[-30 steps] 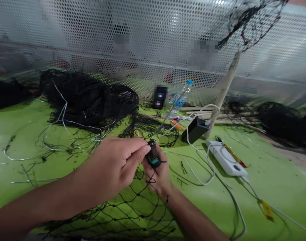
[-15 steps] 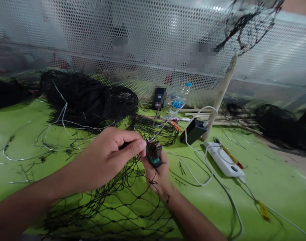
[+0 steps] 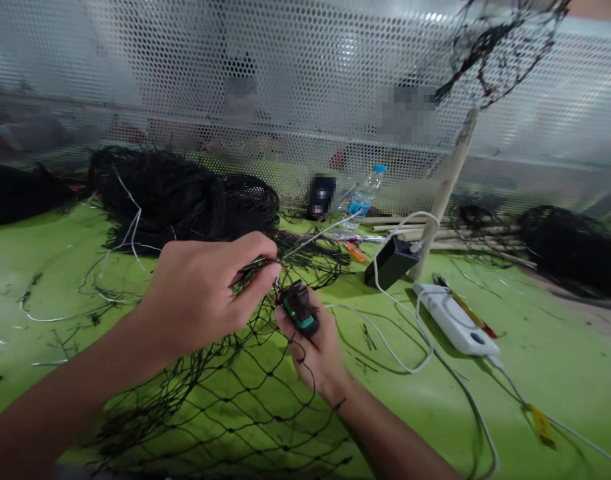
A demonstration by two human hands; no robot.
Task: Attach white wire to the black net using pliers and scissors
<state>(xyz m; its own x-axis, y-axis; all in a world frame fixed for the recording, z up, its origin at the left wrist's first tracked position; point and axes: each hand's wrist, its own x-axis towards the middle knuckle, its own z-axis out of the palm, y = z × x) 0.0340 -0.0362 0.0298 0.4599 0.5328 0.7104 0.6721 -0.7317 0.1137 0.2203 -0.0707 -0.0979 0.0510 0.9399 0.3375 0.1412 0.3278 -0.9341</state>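
Black netting with knotted diamond meshes hangs below my hands over the green surface. My left hand is closed, pinching a gathered bunch of the netting between thumb and forefinger. My right hand is wrapped round a small black and green handheld tool with a dark brown patch on top. The tool's tip is close to the pinched strands; whether they touch I cannot tell. From near my left fingertips a thin grey cord or rod runs away up to the right.
A large black net heap lies behind my left hand. To the right are a black box with a white cable, a white power bank, a wooden pole and a bottle. A perforated screen stands behind.
My left hand has shifted left with the pinched netting, away from the tool. My right hand has moved slightly left and down, and more of the tool's front shows.
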